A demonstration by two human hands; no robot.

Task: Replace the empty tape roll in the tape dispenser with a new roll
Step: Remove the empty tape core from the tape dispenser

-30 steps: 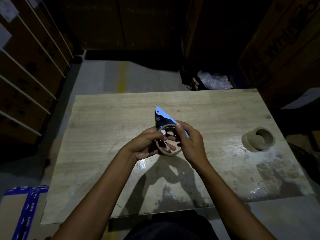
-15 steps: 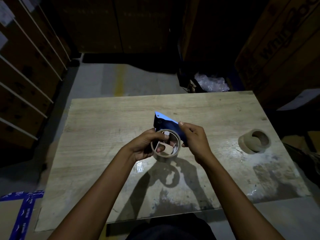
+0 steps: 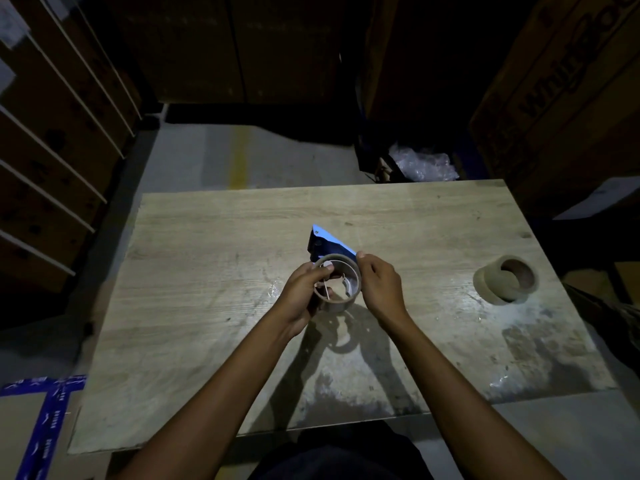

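Above the middle of the wooden table (image 3: pixel 207 306), both hands hold a blue and black tape dispenser (image 3: pixel 323 242). An empty cardboard tape core (image 3: pixel 351 284) sits at the dispenser's near side, its open end facing me. My left hand (image 3: pixel 303 296) pinches the core's left rim with thumb and fingers. My right hand (image 3: pixel 379 289) grips the dispenser body on the right, behind the core. A full brown tape roll (image 3: pixel 505 284) lies on the table at the far right, well away from both hands.
Cardboard boxes (image 3: pixel 554 98) stand to the right and behind the table. A bag of clear plastic (image 3: pixel 422 164) lies on the floor beyond the far edge. Shelving (image 3: pixel 52 150) runs along the left. Blue tape strips (image 3: pixel 45 420) mark a carton at the lower left.
The cardboard core has turned its open end toward me and shifted slightly off the dispenser's hub. My left fingers moved from its centre to its left rim. The right hand kept its grip.
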